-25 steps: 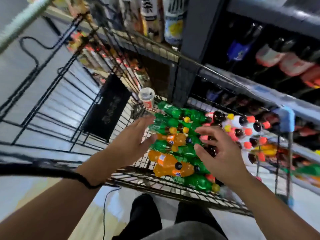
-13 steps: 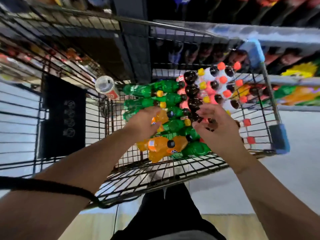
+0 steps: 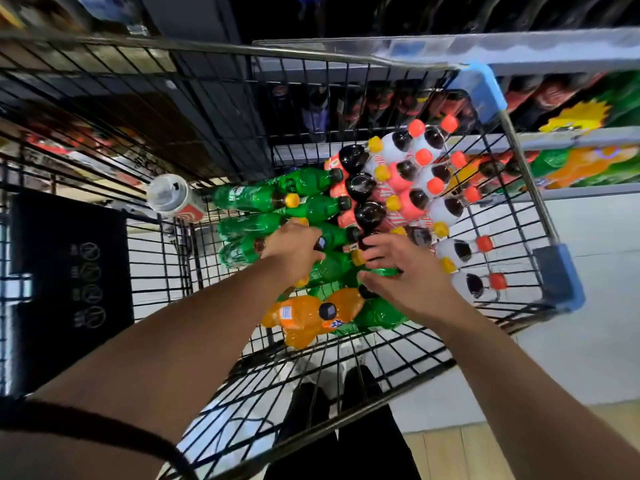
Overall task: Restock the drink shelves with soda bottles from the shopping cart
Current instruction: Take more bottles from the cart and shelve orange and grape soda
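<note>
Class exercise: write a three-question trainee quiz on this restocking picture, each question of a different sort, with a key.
1. True or false: both hands are down among the bottles in the shopping cart.
2. Which bottles lie nearest the person? A) orange bottles B) dark cola bottles C) milk cartons
3. Fill in: the left hand rests on the ____ bottles.

Key: 1 true, the right hand too; 2 A; 3 green.

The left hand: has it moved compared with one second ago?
Yes. The left hand has gone deeper into the cart, from hovering above the green bottles to resting on them.
</note>
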